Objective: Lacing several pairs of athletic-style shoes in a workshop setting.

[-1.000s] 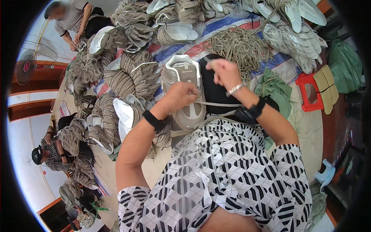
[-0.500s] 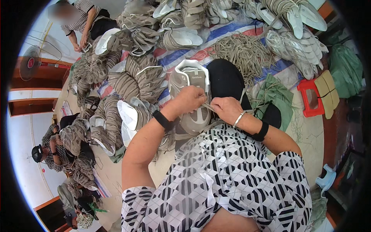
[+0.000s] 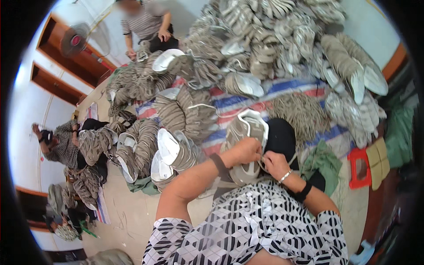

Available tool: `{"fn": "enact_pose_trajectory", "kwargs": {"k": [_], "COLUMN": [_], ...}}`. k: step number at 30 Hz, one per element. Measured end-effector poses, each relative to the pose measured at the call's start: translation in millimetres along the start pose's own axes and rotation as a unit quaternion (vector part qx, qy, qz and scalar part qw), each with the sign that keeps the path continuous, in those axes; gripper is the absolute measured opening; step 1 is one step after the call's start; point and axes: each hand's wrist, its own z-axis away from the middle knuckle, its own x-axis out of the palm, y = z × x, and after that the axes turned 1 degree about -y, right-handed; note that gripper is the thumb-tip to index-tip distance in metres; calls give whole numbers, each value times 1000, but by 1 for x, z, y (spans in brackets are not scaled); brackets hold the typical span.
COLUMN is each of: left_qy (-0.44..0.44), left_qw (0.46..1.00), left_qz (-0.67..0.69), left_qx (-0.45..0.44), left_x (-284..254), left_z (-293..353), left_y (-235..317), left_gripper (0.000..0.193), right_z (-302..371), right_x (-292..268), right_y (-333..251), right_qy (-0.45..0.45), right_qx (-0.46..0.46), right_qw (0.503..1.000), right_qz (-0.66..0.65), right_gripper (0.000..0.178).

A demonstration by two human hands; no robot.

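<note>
A grey-taupe shoe upper [image 3: 237, 131] with a white lining lies in my lap, its collar pointing away from me. Over its front part my left hand [image 3: 248, 151] has its fingers pinched together on a flat taupe shoelace [image 3: 263, 161]. Close beside it, at the upper's right edge, my right hand [image 3: 276, 165] grips the same shoelace, thumb and fingers closed. The two hands nearly meet. My left forearm hides part of the upper's left side, and the lacing under my fingers cannot be made out.
A tangled heap of taupe laces [image 3: 298, 115] lies ahead on a striped sheet [image 3: 282, 88]. Stacked uppers [image 3: 187, 112] stand to the left, with more piled behind. At right are a red plastic stool [image 3: 360, 168] and green sacks [image 3: 399, 132]. Co-workers [image 3: 148, 24] sit at the left.
My view has swung, so the whole scene sits lower and further right. Both hands stay closed on the shoelace over the upper. A co-worker at left has raised an arm.
</note>
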Motion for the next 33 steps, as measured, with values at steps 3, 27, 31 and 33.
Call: {"fn": "enact_pose_trajectory", "kwargs": {"k": [3, 27, 31, 33], "left_qy": [-8, -67, -154, -131], "left_qw": [999, 996, 957, 960], "left_qz": [24, 63, 215, 215], "left_qx": [-42, -16, -121, -126], "left_x": [-4, -1, -33, -32], "left_z": [1, 0, -5, -9], "left_y": [15, 0, -4, -7], "left_gripper": [17, 20, 15, 14], "right_z": [5, 16, -5, -7], "right_x": [-2, 7, 2, 4], "right_y": [5, -2, -6, -2], "right_qy": [-19, 41, 46, 31], "right_qx": [-2, -109, -80, -56], "right_qw": [997, 984, 995, 997], "right_qz": [-75, 133, 41, 43], "right_gripper": [15, 10, 13, 13]}}
